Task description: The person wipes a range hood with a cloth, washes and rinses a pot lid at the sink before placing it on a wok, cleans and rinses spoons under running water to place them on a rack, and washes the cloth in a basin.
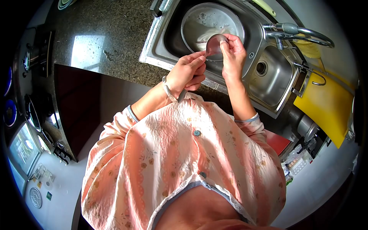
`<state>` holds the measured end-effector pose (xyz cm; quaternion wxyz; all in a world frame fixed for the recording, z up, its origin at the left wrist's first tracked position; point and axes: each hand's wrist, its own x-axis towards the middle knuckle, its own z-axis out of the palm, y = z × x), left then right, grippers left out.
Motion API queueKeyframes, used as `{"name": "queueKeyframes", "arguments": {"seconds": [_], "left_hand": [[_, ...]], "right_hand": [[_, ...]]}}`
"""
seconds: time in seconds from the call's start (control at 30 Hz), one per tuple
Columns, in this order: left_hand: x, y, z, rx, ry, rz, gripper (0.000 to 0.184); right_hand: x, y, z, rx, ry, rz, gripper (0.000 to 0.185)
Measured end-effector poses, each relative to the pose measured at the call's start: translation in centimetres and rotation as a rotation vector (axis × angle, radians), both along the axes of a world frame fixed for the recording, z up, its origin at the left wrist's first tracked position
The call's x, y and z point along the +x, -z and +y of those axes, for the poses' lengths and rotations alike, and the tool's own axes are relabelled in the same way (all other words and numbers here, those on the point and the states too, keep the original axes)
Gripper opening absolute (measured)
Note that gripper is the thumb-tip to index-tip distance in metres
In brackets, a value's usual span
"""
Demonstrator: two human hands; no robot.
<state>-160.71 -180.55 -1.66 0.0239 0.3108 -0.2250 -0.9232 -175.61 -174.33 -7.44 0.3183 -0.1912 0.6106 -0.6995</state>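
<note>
My left hand point(188, 73) is closed around the handle of a large metal spoon point(214, 46), near where it meets the bowl. The dark grey end of the handle sticks out below my wrist. At the spoon's bowl, my right hand point(233, 57) pinches the rim, thumb on the inner face and fingers behind. Both hands are above the near edge of the sink point(173, 36). Just beyond them, a round metal basin point(184, 28) sits in the larger sink bowl, holding cloudy, foamy water. What lies under the water is unclear.
A chrome faucet point(303, 30) reaches in from the right, above the smaller sink bowl point(270, 82). A yellow board point(326, 111) hangs at the right. Speckled stone countertop point(122, 34) extends left, with stacked bowls point(66, 4) at its far edge. A stove is at far left.
</note>
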Motion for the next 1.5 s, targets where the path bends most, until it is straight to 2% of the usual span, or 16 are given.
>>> {"name": "queueKeyframes", "arguments": {"seconds": [0.53,0.7,0.8,0.87,1.03,1.27,1.5], "left_hand": [[-0.4,-0.4,0.0,-0.016,-0.013,-0.078,0.026],[-0.3,-0.1,-0.1,0.022,-0.004,-0.023,0.025],[-0.3,0.1,-0.6,0.100,-0.012,0.039,0.023],[-0.2,0.3,-1.0,0.156,-0.017,0.083,0.021],[-0.3,0.7,-0.9,0.230,-0.036,0.155,0.016],[-0.4,0.2,-0.2,0.099,-0.006,0.130,0.018],[-0.6,-0.2,0.0,0.004,-0.001,0.083,0.022]], "right_hand": [[0.1,-0.1,-0.2,0.013,0.004,0.011,0.017],[-0.3,0.1,0.1,0.009,-0.007,0.034,0.016],[-0.8,-1.3,0.5,0.037,-0.037,-0.014,0.022],[-1.1,-1.9,0.7,-0.070,-0.130,-0.111,0.031],[-0.3,-3.4,1.0,-0.097,-0.194,-0.020,0.041],[-0.1,-2.3,0.7,-0.077,-0.046,-0.108,0.031],[-0.4,-1.5,0.9,-0.097,-0.066,-0.200,0.030]]}}
